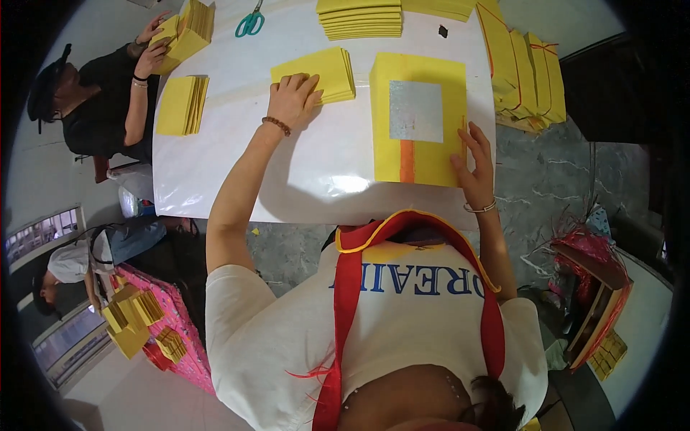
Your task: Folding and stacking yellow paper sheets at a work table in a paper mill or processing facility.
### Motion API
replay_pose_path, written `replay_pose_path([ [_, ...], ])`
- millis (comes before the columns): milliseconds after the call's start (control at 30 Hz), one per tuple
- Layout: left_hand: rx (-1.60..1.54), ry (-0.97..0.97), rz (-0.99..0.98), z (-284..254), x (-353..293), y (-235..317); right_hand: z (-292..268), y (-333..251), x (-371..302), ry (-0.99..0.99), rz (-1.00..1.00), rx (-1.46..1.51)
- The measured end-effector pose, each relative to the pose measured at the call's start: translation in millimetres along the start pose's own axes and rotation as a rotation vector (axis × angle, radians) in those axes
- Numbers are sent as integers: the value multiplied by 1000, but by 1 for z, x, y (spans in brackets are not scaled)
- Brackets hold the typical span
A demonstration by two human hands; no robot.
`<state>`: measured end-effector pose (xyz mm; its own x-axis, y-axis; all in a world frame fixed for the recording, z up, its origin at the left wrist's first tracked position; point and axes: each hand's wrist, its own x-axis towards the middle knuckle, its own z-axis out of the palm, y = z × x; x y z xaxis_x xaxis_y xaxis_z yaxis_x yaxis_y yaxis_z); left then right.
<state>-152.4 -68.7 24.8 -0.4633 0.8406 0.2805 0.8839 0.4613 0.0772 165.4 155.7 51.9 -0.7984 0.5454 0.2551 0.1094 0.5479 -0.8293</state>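
My left hand [293,99] rests on the near left corner of a small stack of folded yellow paper [327,70], its fingers lying over the top. To the right lies a larger stack of yellow paper [384,122]; its top bears a silver square [415,108] and an orange strip [407,161]. Along this stack's right edge is my right hand [474,161], fingers apart, thumb touching the near right corner. Neither hand shows anything lifted off the table. What lies under my left palm is hidden.
The white-covered table [237,154] also carries teal-handled scissors [250,23], a far yellow stack [359,20] and a left one [180,106]. Tied yellow bundles [528,72] stand beyond its right edge. A co-worker [97,100] at left handles yellow paper [188,39]; another person [79,262] works behind.
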Motion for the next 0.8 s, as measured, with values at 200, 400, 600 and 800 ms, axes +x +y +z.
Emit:
replay_pose_path([
  [200,21,142,60,-25,11,35,-3,8,-5,-31,-44,-73],
  [400,-426,-38,406,-66,-15,135,-1,6,-7,-51,-41,-32],
  [600,-420,-54,451,-63,-28,149,1,10,-6,-103,22,82],
  [800,-683,-24,388,-60,-22,147,-4,9,0,-102,198,398],
])
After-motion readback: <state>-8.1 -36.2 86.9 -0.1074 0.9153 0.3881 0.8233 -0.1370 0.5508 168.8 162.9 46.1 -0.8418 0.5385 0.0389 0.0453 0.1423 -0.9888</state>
